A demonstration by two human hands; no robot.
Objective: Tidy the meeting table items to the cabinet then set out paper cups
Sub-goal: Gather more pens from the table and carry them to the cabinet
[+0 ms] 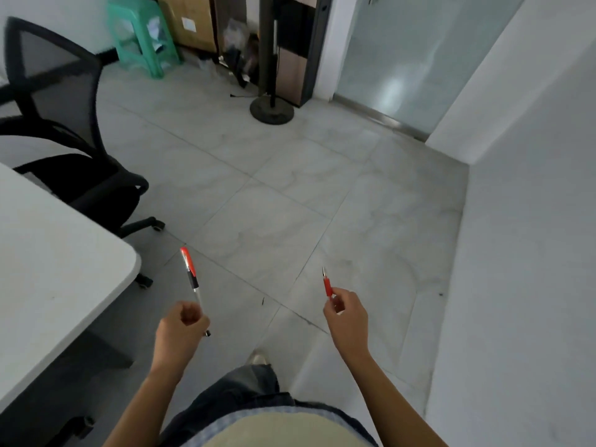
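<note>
Seen from the head camera, the left grip (pixel 182 324) is curled round a clear-barrelled pen with a red cap (pixel 191 275). The right grip (pixel 346 312) pinches a slim red pen (pixel 327 283), tip upward. Both pens hang over the grey tiled floor (pixel 274 188), off the white bench (pixel 48 253) at left. This looks like the carrying step of tidying. The next move calls for walking to the cabinet, which I cannot pick out here. A black mesh office chair (pixel 64 124) stands beside the bench. A black round-based stand (pixel 272 109) and a green plastic stool (pixel 142 37) lie ahead, likely needing a slight detour.
</note>
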